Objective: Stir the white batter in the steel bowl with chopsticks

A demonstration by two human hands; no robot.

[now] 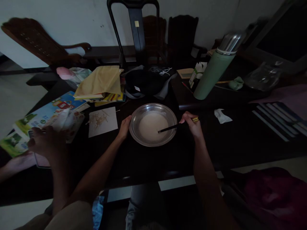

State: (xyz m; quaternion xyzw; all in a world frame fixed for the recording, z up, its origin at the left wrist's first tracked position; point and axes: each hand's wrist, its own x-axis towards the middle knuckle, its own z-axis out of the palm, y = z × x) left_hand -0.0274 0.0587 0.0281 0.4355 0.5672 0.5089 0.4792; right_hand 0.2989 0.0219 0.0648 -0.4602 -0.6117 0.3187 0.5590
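Note:
A shallow round metal basin [153,143] stands on the dark table in front of me, with a pale, milky mixture [151,123] inside. My left hand [124,127] grips the basin's left rim, its fingers partly hidden by the wall. Black chopsticks [168,128] with gold ends are held in my right hand [192,123], whose fingers are wrapped round them. Their tips dip into the mixture right of its middle. Left of my left hand, a white sheet [111,123] bears a loose heap of thin sticks [98,118] that look like cotton swabs or matches.
At left, another person's hands [45,142] hold a phone [42,160] beside colourful cartons [55,107]. Behind the basin lie a black bag [148,80] and a yellow cloth [100,80] on books. A tall green thermos [212,75] and crumpled tissue [222,116] are at right.

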